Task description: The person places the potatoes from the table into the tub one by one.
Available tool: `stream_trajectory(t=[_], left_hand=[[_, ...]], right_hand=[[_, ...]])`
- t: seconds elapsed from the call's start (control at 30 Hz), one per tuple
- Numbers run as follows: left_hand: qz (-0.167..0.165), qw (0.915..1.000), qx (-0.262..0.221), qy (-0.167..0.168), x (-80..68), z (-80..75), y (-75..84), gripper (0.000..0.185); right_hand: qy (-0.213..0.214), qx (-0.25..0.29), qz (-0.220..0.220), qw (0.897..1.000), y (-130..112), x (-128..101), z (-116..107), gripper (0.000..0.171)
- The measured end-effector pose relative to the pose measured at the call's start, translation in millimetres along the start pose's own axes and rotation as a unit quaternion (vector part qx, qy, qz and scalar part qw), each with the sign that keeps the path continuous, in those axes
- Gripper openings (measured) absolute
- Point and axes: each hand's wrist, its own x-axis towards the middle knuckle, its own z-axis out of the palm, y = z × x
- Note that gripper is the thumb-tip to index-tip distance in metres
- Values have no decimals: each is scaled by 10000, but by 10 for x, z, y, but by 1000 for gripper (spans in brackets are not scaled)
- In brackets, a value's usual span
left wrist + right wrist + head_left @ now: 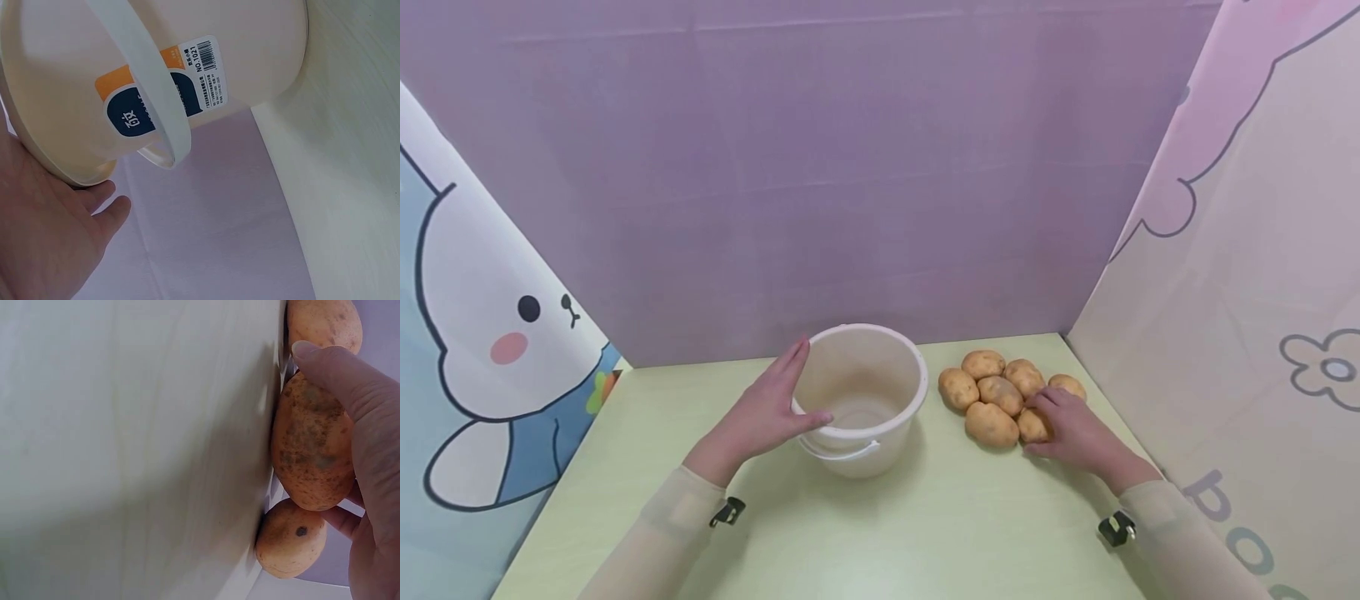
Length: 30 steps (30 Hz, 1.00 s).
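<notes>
A pale cream bucket (861, 454) stands upright on the table, its white handle (153, 81) hanging down in front. My left hand (767, 408) rests against the left side of its rim, with thumb and fingers spread and fairly straight. To the right of the bucket lies a cluster of several brown potatoes (992, 425). My right hand (1078, 433) reaches over the right of the cluster and grips one dark-spotted potato (312, 444) between thumb and fingers. That potato still appears to touch the tabletop. Part of it hides behind the hand.
The light green table (880, 542) runs up to a purple cloth backdrop (880, 183). Printed panels stand on both sides, a rabbit panel (497, 333) at left and a flower panel (1262, 292) at right. Another potato (1067, 386) lies just beyond the right hand.
</notes>
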Motion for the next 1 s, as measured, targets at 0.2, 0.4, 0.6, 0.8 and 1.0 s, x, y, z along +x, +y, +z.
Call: stream_trajectory(t=[0.2, 0.4, 0.6, 0.8, 1.0], left_hand=[[21, 10000, 2, 15, -2, 0, 6, 124], [35, 10000, 32, 30, -2, -1, 9, 126], [17, 10000, -12, 53, 3, 6, 19, 126], [7, 10000, -9, 84, 12, 23, 21, 123], [3, 10000, -32, 73, 10, 21, 32, 124]], right_hand=[[202, 78, -66, 9997, -8, 15, -15, 62], [449, 215, -133, 9987, -39, 33, -58, 60], [723, 487, -273, 9958, -55, 79, -95, 57], [899, 645, -339, 9933, -92, 155, -153, 54], [981, 843, -371, 9909, -162, 252, -238, 56]])
